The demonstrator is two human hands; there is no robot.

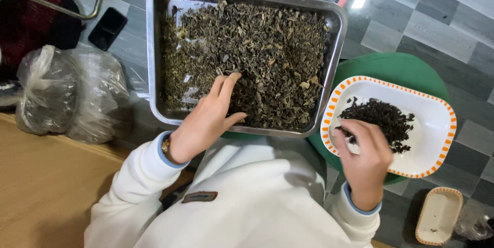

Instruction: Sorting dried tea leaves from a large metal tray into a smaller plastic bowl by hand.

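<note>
Loosely spread left hand (206, 122) fingers (226, 83) touching dried leaves (257, 47)

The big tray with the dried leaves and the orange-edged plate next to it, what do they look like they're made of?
The tray looks like stainless steel: silvery grey, shiny walls that reflect light, rounded pressed corners. The plate looks like glazed ceramic or melamine: smooth glossy white with an orange dashed rim; the picture cannot settle which. The left hand rests in the tray's dried leaves; the right hand is over the plate's dark pieces.
</note>
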